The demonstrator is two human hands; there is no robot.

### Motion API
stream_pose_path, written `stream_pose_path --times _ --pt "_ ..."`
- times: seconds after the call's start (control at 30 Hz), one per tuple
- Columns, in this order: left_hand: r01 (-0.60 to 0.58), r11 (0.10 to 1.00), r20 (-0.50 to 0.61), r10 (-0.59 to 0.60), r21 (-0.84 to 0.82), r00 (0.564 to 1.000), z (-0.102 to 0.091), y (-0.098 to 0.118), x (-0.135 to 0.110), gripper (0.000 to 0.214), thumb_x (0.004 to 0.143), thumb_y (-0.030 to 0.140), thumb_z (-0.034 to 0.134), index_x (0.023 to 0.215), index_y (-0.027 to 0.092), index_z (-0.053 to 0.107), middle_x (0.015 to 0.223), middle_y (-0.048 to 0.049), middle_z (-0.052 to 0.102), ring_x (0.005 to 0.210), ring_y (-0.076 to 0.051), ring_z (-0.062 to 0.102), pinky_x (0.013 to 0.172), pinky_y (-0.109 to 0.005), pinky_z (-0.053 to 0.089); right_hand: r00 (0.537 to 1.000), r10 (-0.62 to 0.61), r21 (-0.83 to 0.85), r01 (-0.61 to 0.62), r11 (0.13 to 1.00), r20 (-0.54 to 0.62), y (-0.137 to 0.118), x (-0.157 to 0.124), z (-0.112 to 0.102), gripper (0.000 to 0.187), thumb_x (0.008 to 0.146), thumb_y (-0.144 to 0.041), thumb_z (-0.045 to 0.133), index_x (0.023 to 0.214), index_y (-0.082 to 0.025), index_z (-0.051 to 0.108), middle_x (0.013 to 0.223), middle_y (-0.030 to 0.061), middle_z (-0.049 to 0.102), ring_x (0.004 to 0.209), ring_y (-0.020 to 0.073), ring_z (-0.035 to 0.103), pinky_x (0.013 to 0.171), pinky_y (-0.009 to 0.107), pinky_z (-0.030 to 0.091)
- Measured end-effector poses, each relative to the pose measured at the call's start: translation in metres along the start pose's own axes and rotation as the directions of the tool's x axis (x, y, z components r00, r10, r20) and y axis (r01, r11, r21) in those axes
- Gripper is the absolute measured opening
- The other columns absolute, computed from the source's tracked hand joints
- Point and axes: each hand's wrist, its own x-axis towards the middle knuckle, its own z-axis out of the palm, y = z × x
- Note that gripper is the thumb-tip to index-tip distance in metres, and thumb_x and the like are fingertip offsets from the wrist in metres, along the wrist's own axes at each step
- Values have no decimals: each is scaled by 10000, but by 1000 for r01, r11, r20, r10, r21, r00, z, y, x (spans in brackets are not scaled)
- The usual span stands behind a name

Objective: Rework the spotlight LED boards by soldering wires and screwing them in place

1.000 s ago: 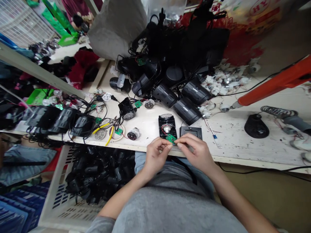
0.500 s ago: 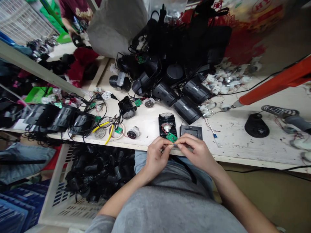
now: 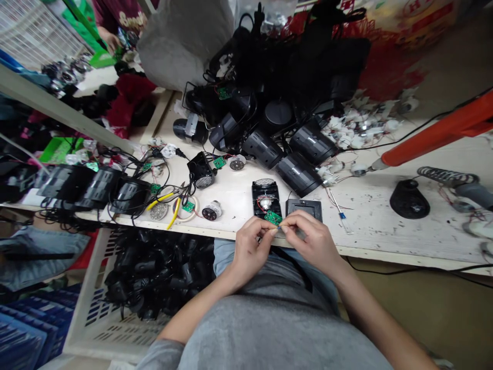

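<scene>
At the white bench (image 3: 234, 203), left hand (image 3: 253, 243) and right hand (image 3: 311, 237) pinch the green circuit board (image 3: 273, 217) by its edge.

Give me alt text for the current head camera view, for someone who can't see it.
A person's left hand and right hand pinch close together at the near edge of a small green circuit board; what they pinch is too small to tell. Beyond it lies an open black housing on a white workbench, with yellow-handled pliers to the left.

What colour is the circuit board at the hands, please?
The circuit board is green; the head view shows it.
</scene>
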Motion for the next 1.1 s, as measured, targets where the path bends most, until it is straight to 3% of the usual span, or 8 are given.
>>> stream_pose_path --times 0.2,0.3,0.43,0.93,1.03,1.1 --pt "-6 1000 -35 7 23 999 -2 -2 0 153 949 288 612 870 194 703 817 -40 678 759 -148 621 679 -254 476 983 35 -79 -50 996 -183 5 0 -14 119 929 -171 581 846 -224 647 792 16 655 695 150 620 622 277 523" --pt "-36 999 -24 36 22 999 -1 -2 1 144 949 282 615 871 196 700 820 -42 681 764 -152 620 686 -261 478 994 12 -6 -12 1000 -107 3 -1 -12 79 936 -184 604 948 -221 674 870 33 688 763 156 667 666 284 564" --pt "-54 998 -20 54 29 998 -1 -1 2 167 961 297 604 865 202 703 813 -40 678 759 -152 616 690 -263 482 999 41 124 -36 992 -36 0 -2 0 167 919 -202 646 1084 -226 644 922 30 714 780 149 686 696 284 594" --pt "-149 986 -3 150 79 989 -1 -5 3 114 953 224 604 880 203 689 825 -25 693 771 -142 643 695 -242 494 993 116 171 -114 979 -2 3 -3 5 122 947 -217 589 1066 -220 617 862 7 712 771 137 691 731 275 579" --pt "-155 981 -28 159 119 987 -3 -8 4 106 937 231 619 861 204 688 799 -13 685 726 -131 628 660 -228 486 978 196 174 -180 968 -79 7 -5 1 121 944 -223 570 1049 -216 629 886 20 716 791 146 696 739 284 582" --pt "-146 980 -38 153 135 988 -4 -9 6 105 926 246 632 851 205 695 787 -13 682 715 -134 627 642 -227 487 948 255 140 -231 963 -192 12 -10 -8 106 922 -225 589 1014 -217 641 870 19 713 775 152 690 728 286 581"
